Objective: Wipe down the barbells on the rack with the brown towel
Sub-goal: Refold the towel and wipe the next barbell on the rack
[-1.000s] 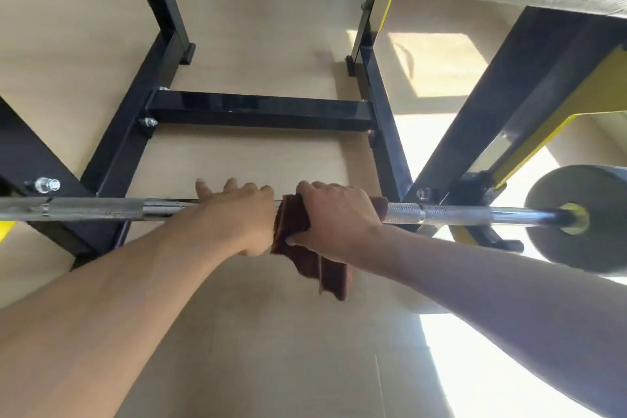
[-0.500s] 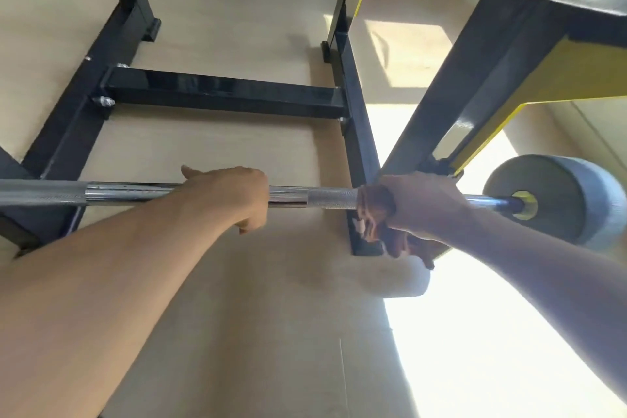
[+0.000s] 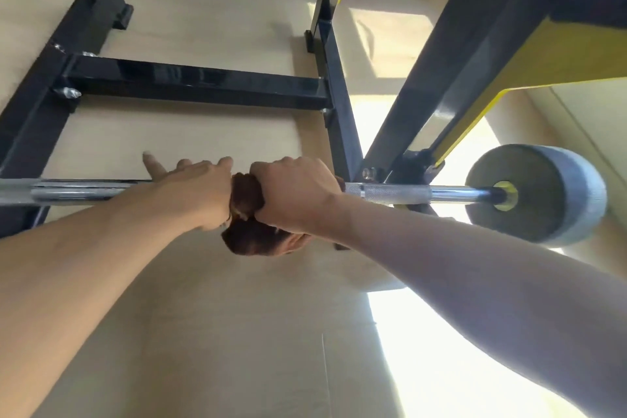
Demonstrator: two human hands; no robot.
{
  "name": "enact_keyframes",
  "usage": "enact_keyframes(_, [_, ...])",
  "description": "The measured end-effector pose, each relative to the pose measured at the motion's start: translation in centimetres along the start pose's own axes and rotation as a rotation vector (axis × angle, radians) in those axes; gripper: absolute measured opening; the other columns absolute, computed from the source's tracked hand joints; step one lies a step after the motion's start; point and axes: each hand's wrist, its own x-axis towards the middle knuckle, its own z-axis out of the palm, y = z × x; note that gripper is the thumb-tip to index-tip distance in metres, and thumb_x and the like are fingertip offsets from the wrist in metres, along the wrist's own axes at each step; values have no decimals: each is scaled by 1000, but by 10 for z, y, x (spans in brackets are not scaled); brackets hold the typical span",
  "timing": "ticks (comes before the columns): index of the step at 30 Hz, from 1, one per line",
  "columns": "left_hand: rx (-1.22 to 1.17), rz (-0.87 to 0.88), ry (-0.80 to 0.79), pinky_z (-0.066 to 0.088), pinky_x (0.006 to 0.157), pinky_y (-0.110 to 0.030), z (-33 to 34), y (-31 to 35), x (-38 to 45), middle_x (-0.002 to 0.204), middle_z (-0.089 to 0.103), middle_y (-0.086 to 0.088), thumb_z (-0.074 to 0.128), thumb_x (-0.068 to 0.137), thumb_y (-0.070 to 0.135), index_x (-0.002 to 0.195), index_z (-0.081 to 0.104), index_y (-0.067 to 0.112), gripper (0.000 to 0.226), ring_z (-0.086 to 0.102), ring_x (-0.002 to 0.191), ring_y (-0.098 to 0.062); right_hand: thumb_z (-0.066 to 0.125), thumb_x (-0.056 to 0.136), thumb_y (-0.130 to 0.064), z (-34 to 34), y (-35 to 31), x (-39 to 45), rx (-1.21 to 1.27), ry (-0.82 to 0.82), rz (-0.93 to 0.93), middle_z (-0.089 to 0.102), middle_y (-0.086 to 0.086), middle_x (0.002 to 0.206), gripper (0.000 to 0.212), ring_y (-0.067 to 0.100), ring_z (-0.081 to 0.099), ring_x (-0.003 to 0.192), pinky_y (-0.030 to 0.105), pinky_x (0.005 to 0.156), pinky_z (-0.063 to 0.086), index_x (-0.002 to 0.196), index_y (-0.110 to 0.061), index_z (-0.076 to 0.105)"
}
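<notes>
Closest to us are our two bare forearms reaching out over the pale wood-look floor [image 3: 210, 332], with a big bright patch of sunlight on it off to the right. Our right hand [image 3: 293, 195] is wrapped tight around the brown towel [image 3: 246, 214], which is bunched around the barbell [image 3: 390, 193], a wad of it hanging out below the fist. Our left hand [image 3: 195, 192] sits right next to it, touching the towel's edge, draped over the bar with the fingers loose and the forefinger sticking out straight, so it's more resting than gripping. The bar runs left to right across the view, knurled section just right of the towel, then smooth chrome out to a grey weight plate [image 3: 539, 193] with a yellow hub. Behind all that is the black rack [image 3: 196, 83], with a cross beam, bolted joints and a yellow-trimmed upright on the right. Way at the back, something red stands on the floor, too small to tell what.
</notes>
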Motion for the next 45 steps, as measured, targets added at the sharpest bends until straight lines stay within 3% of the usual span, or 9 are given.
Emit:
enact_keyframes(9, [139, 164, 43, 6, 110, -76, -14, 81, 1, 135, 57, -2, 76, 81, 21, 158, -5, 26, 112, 45, 132, -32, 71, 90, -36, -18, 109, -84, -231, -98, 259, 61, -6, 90, 37, 12, 53, 70, 25, 61, 41, 122, -27, 53])
enact_keyframes(13, [111, 203, 125, 11, 113, -69, -3, 71, 15, 98, 62, 1, 63, 75, 5, 129, 52, 28, 60, 58, 104, -27, 70, 90, -38, -14, 102, -65, -249, -134, 260, 58, -7, 75, 27, 7, 48, 57, 23, 53, 42, 112, -25, 62])
enact_keyframes(15, [130, 208, 168, 13, 114, -67, 0, 73, 18, 88, 58, 3, 59, 75, 4, 115, 60, 28, 47, 56, 103, -25, 70, 87, -41, -14, 101, -57, -127, -157, 238, 61, -9, 74, 25, 6, 53, 59, 22, 50, 41, 107, -27, 65])
enact_keyframes(20, [155, 184, 152, 11, 113, -70, 4, 77, 22, 108, 64, 2, 60, 85, 9, 119, 59, 25, 38, 53, 117, -27, 71, 75, -49, -13, 86, -33, 76, -194, 99, 67, -11, 77, 30, 12, 65, 72, 33, 70, 60, 101, -33, 68])
enact_keyframes(28, [69, 142, 279, 20, 115, -58, 18, 79, 12, 116, 70, 1, 66, 88, 24, 139, 47, 30, 55, 61, 114, -26, 72, 70, -46, -6, 97, -39, 44, -106, -25, 64, -8, 73, 33, 16, 62, 67, 31, 60, 55, 98, -31, 64])
enact_keyframes(31, [30, 84, 270, 35, 105, -46, 18, 80, 15, 113, 70, 3, 71, 86, 32, 136, 47, 33, 55, 65, 104, -23, 70, 74, -45, -5, 98, -36, 56, -82, -41, 65, -7, 70, 26, 14, 62, 63, 27, 55, 52, 95, -29, 65])
enact_keyframes(35, [45, 32, 289, 42, 74, -34, 12, 86, 10, 95, 68, 3, 62, 86, 27, 103, 62, 32, 18, 57, 79, -23, 70, 72, -46, -2, 101, -36, 53, -86, -75, 63, -8, 69, 25, 14, 60, 62, 27, 51, 48, 91, -31, 64])
enact_keyframes(40, [-1, 82, 373, 40, 77, -35, 21, 84, 4, 113, 70, 1, 66, 90, 28, 137, 46, 32, 52, 65, 95, -24, 74, 74, -44, -10, 105, -28, 211, -331, -83, 69, -7, 76, 21, 16, 66, 71, 28, 59, 51, 85, -29, 64])
enact_keyframes(45, [-24, 210, 413, 45, 84, -39, 24, 76, 8, 115, 70, 0, 72, 86, 34, 139, 42, 23, 61, 67, 99, -27, 77, 78, -31, -18, 104, -20, 322, -503, 18, 64, -9, 59, 18, 12, 62, 58, 25, 56, 42, 71, -22, 62])
